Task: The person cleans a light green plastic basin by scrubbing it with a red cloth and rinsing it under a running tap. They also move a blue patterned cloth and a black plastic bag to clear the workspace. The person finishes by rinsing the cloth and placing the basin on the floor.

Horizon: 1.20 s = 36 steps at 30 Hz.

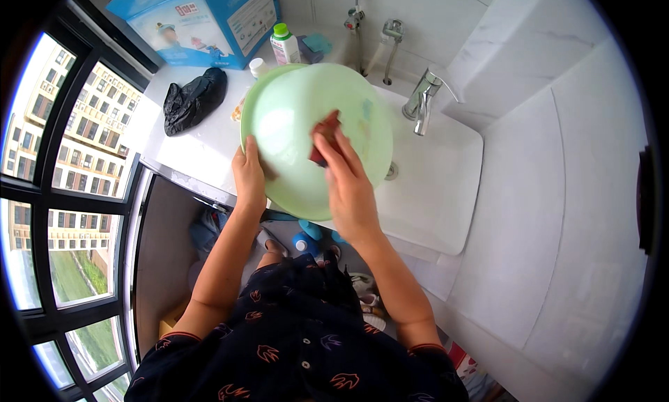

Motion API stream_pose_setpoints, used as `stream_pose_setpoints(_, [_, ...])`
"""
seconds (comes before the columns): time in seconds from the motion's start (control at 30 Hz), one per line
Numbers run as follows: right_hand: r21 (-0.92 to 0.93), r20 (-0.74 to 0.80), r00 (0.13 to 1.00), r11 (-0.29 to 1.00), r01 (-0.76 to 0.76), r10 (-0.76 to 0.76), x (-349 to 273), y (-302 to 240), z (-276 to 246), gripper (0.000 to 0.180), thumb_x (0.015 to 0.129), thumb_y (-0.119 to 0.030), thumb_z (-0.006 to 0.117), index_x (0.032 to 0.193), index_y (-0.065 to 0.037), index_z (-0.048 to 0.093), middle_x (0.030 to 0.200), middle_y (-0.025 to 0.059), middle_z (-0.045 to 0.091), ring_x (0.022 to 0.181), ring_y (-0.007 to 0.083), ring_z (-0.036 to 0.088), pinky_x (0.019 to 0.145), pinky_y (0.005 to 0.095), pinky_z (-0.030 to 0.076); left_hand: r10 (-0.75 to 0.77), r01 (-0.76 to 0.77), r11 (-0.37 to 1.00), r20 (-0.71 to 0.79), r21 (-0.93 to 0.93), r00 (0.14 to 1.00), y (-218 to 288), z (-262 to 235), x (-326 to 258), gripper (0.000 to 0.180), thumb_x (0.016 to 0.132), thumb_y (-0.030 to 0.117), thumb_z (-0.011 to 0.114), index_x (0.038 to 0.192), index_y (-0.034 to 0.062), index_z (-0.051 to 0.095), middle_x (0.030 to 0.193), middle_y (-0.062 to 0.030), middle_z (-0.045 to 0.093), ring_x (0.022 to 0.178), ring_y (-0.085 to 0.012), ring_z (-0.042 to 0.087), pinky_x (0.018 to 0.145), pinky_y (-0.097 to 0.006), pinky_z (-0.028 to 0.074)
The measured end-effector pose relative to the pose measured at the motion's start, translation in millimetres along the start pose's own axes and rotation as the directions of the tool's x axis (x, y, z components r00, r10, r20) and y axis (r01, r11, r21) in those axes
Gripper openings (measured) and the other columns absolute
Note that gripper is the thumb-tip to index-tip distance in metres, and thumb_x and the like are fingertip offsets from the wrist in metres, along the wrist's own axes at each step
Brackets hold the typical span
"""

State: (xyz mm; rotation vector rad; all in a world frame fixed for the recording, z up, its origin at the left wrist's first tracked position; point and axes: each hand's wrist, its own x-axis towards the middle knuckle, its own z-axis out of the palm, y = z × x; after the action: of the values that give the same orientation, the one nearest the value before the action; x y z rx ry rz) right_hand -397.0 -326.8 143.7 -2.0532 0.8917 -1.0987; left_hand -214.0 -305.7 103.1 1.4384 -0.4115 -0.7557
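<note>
A pale green plastic basin [293, 116] is held tilted over the left side of the white sink [435, 186]. My left hand [249, 172] grips its left edge, with the fingers partly hidden by the basin. Closed around a dark red scrubbing cloth or sponge [322, 137], my right hand [348, 186] holds it against the basin's broad face. The exact kind of this red piece is hard to make out. Faint bluish and brownish marks show on the basin's right part. To the right of the basin stands a chrome faucet [422, 102].
A black plastic bag [195, 101] lies on the counter [174, 148] at left. Behind it are a blue box [209, 26], a white bottle with a green cap [284, 47] and a small white container [258, 67]. A blue bottle [305, 245] stands on the floor below.
</note>
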Motion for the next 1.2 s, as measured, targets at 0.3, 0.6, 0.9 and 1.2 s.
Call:
stream_pose_setpoints(0.3, [-0.016,-0.265,0.956,0.991,-0.133,0.124,84.7,104.4,-15.3,0.04,0.094,-0.006,0.043,0.133,-0.011,0.049,0.139,0.0146,0.045,0.125,0.0332,0.045,0.102,0.0377,0.038,0.034,-0.034,0.99,-0.005,-0.14,0.999,-10.3,-11.1,-0.2,0.039,0.1,0.036,0.046,0.107,-0.001,0.057,0.078,-0.0024,0.059,0.062,-0.0099,0.055,0.05,-0.024,0.043])
stream_pose_setpoints(0.6, [0.336,-0.095,0.704,0.688,-0.643,0.704,-60.8,154.9,-57.0,0.036,0.092,-0.007,0.041,0.124,-0.009,0.058,0.095,0.0065,0.063,0.073,0.0125,0.056,0.06,0.027,0.047,0.036,-0.034,0.996,0.025,-0.088,0.999,13.6,-15.3,9.8,0.035,0.101,0.031,0.043,0.114,0.0014,0.055,0.092,-0.003,0.058,0.077,-0.0117,0.055,0.062,-0.027,0.046])
stream_pose_setpoints(0.9, [0.608,-0.067,0.726,0.605,-0.514,0.685,32.0,97.0,-163.0,0.031,0.095,-0.035,0.05,0.107,-0.008,0.059,0.085,0.0014,0.061,0.071,0.0078,0.056,0.059,0.0247,0.046,0.0,0.003,1.0,0.086,-0.03,0.996,18.8,14.4,4.0,0.027,0.099,0.027,0.046,0.109,0.0035,0.054,0.087,-0.0024,0.055,0.075,-0.0129,0.055,0.061,-0.029,0.047])
stream_pose_setpoints(1.2, [0.615,-0.024,0.775,0.62,-0.487,0.632,97.6,96.6,-175.0,0.034,0.092,-0.039,0.055,0.093,-0.006,0.06,0.074,0.0049,0.061,0.059,0.0118,0.053,0.05,0.0262,0.043,0.028,-0.025,0.999,0.079,-0.047,0.996,12.4,21.9,1.8,0.019,0.097,0.027,0.05,0.094,0.008,0.054,0.071,-0.0022,0.052,0.056,-0.0142,0.051,0.051,-0.029,0.043])
